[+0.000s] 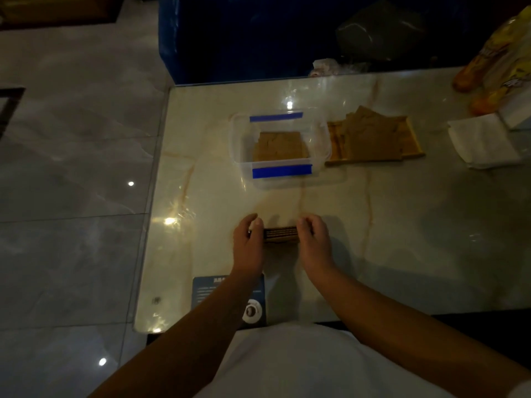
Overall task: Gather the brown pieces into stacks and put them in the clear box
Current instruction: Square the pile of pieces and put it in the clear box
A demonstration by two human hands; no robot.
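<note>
1. Left hand point(247, 243): fingers curled round the left end of a stack of brown pieces point(281, 235), thumb on the near face. It grips that end.
2. The stack stands on edge on the marble table point(402, 225), at 6 o'clock from the clear box point(277, 145), well apart from it. Thin edges face the camera; the count is unreadable.
3. Right hand point(313, 239): clamped on the stack's right end, mirroring the left. Both hands squeeze inward, so my read is squaring up before a lift.
4. The clear box carries blue tape strips point(281, 170) on the near and far rims. Brown pieces already in the box point(280, 146) lie flat toward its right side; bare floor shows on its left.
5. At 3 o'clock from the box, just beside it: a wooden tray point(413, 139) with loose brown pieces point(370, 133) heaped unevenly on it, some overhanging. More to gather, so the task is partway.
6. Further to 3 o'clock: white folded paper point(482, 145), not involved.
7. Risks:
   - Only end pressure holds the stack. Ease off mid-lift and the middle pieces drop or fan out.
   - Squeeze too hard and thin pieces may bow and pop out.
   - The table is glossy, so dropped pieces will slide.
   - The free space in the box looks narrow. A tilted entry could catch the rim or land on the pieces inside.
   - Light is dim, so a misaligned edge is easy to miss.
</note>
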